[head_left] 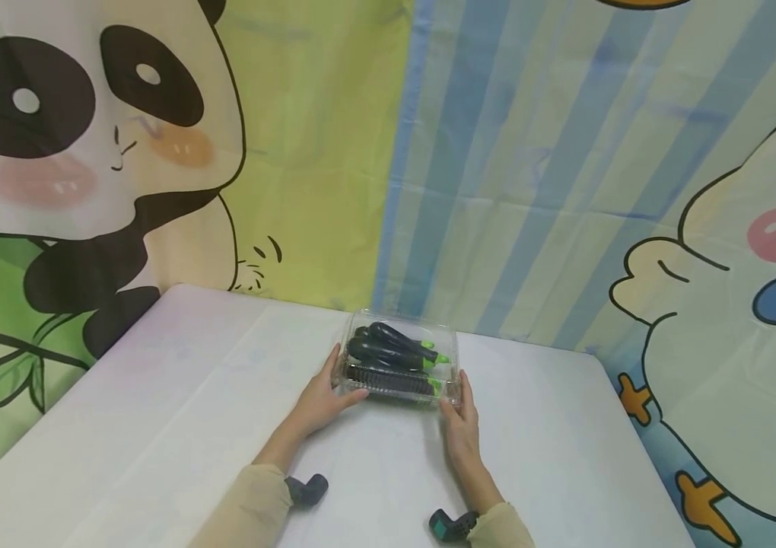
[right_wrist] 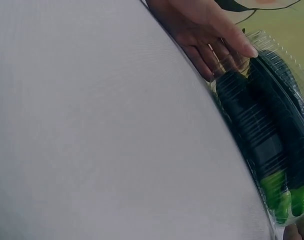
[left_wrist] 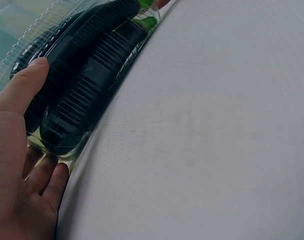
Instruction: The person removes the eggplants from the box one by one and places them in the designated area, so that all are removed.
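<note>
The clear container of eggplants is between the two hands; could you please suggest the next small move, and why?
I would probably settle the clear container flat on the white table before releasing it: the left hand and right hand hold its opposite ends, eggplants lie inside, and whether its base rests fully down is unclear.

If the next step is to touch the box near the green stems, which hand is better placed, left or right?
Probably the right hand: it holds the clear box at the side toward which the green stems point. The left hand grips the opposite side, near the eggplants' rounded ends.
</note>
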{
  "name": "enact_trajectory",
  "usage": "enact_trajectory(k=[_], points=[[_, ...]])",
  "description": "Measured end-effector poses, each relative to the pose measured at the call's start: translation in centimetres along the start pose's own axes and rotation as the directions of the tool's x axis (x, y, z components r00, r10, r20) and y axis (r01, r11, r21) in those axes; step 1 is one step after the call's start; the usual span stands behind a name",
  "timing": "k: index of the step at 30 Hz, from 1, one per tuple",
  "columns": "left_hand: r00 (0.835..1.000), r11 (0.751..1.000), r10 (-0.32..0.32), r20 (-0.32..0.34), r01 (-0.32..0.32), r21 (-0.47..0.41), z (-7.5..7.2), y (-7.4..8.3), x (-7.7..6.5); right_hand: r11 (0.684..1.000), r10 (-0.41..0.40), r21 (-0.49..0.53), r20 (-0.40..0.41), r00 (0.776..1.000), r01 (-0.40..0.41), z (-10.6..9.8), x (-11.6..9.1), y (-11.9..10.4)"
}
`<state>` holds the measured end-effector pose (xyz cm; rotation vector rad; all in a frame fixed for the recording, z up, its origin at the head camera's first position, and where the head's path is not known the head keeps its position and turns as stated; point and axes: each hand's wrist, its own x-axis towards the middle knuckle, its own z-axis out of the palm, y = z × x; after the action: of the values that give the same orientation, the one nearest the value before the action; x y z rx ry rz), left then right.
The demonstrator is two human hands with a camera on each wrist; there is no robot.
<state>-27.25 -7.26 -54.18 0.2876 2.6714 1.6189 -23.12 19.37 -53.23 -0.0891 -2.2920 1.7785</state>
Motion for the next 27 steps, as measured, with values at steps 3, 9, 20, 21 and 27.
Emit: enact_trajectory(k=[3,9,20,21,27], points=[[1.0,1.0,0.003,0.0,-0.003,0.0,0.04,0.01,0.06,1.0,0.006,0.01,-0.031,1.0,-0.006,0.11,-0.1,-0.24],[1.0,1.0,0.001,-0.007,-0.001,-0.003,0.17,0.03,0.12,1.0,-0.008,-0.016,-0.064,0.998,0.007,0.25,-0.06,-0.42],[1.0,1.0,0.009,-0.01,-0.009,0.001,0.15,0.22,0.01,0.997,-0.026,-0.073,-0.106,0.994,0.018,0.29,0.02,-0.4],[1.0,1.0,0.008,-0.01,-0.008,0.0,0.14,0.23,-0.01,0.997,-0.025,-0.077,-0.112,0.993,0.016,0.3,0.04,-0.44],[1.0,1.0,0.006,-0.016,-0.006,0.001,-0.02,0.3,-0.05,0.996,-0.034,-0.09,-0.125,0.992,0.022,0.43,0.12,-0.64]])
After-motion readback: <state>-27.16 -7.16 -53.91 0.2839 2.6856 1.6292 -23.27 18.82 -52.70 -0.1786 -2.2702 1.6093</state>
